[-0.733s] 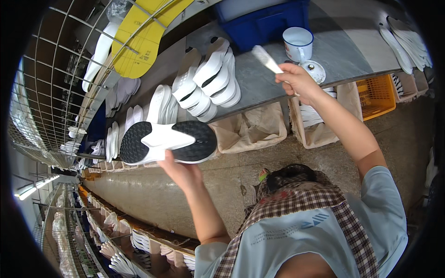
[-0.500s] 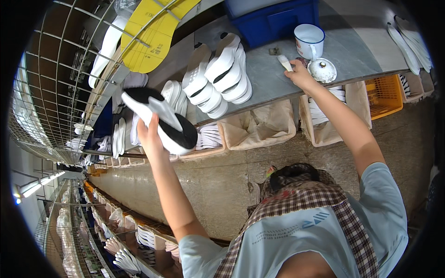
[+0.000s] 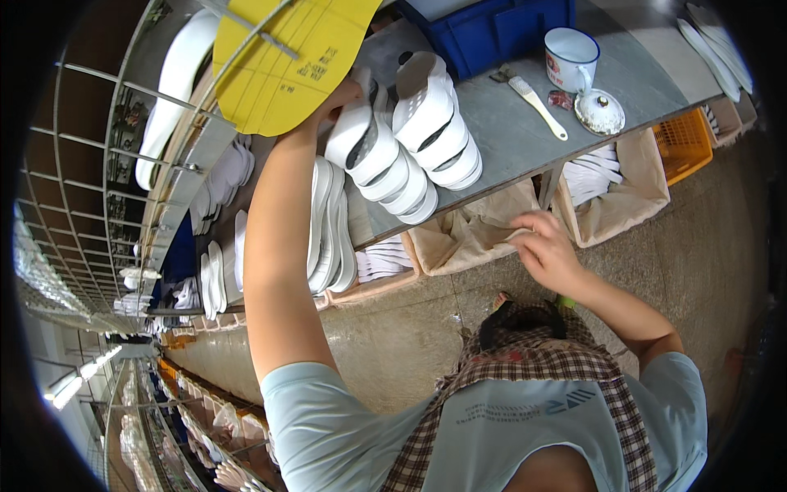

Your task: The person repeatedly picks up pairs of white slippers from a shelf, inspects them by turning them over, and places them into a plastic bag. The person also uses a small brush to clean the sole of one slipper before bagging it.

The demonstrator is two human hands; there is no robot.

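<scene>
Long-handled white brush (image 3: 539, 107), now set down at upper right, leaves right hand (image 3: 553, 256) empty; left hand's (image 3: 341, 93) grip is too hidden to tell.

Yellow sheet (image 3: 279, 94) is covering pt of L hand (image 3: 340, 97), so its grip isn't showing; top edge is cutting sheet off. R hand (image 3: 554, 256) is blurring slightly. Beyond R hand, blue bin (image 3: 496, 43) is running out of frame. Nearer than both hands, btm edge is cropping shirt (image 3: 492, 430). Well L of L hand, distant white items (image 3: 134, 439) are looking too small to ID.
</scene>
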